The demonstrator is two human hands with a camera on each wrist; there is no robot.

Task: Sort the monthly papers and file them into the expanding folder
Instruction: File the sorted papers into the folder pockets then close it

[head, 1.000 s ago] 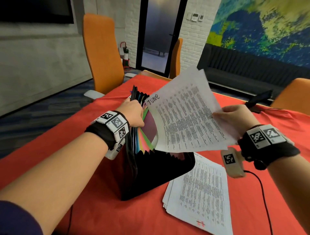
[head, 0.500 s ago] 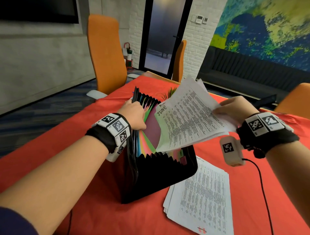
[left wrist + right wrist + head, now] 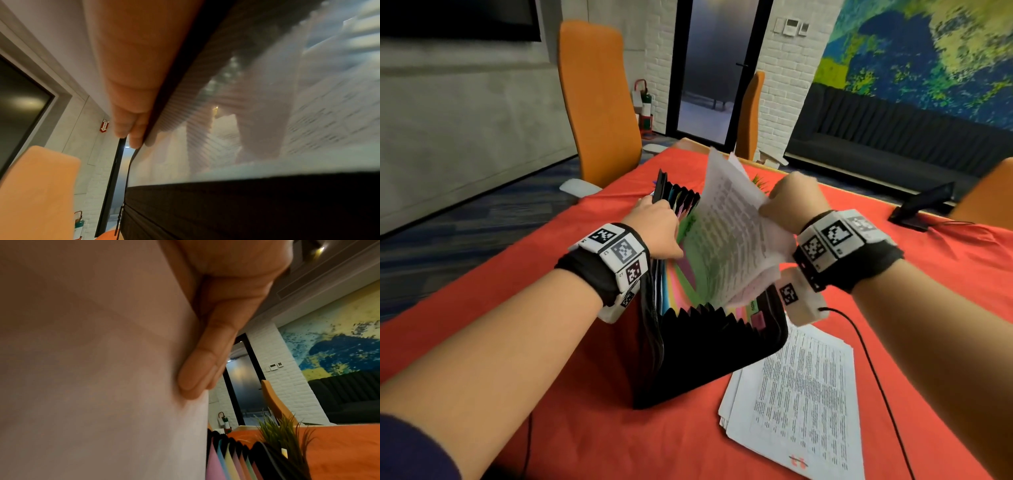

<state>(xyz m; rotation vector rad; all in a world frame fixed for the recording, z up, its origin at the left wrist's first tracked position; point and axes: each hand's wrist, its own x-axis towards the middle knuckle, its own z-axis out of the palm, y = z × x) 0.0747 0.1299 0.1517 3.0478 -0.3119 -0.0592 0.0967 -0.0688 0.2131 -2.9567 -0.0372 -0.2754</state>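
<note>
A black expanding folder (image 3: pixel 698 349) stands open on the red tablecloth, its coloured dividers (image 3: pixel 236 464) fanned out. My left hand (image 3: pixel 655 219) grips the folder's front wall and near dividers, with fingers (image 3: pixel 131 126) outside and others showing through a translucent divider. My right hand (image 3: pixel 782 200) holds a bundle of printed papers (image 3: pixel 729 240) by its right edge, fingers (image 3: pixel 205 363) flat against the back sheet (image 3: pixel 102 378). The bundle stands nearly upright with its lower edge down among the middle pockets. A further stack of papers (image 3: pixel 801 394) lies on the cloth to the folder's right.
Orange chairs (image 3: pixel 599 102) stand at the table's far side and right corner. A small green plant (image 3: pixel 283 434) sits just behind the folder. A black device (image 3: pixel 921 205) lies at the far right, and a black cable (image 3: pixel 876 377) runs beside the paper stack.
My right hand has swung left toward the folder, tipping the bundle from a flat slant to nearly upright and lowering it into the pockets. My left hand kept its hold.
</note>
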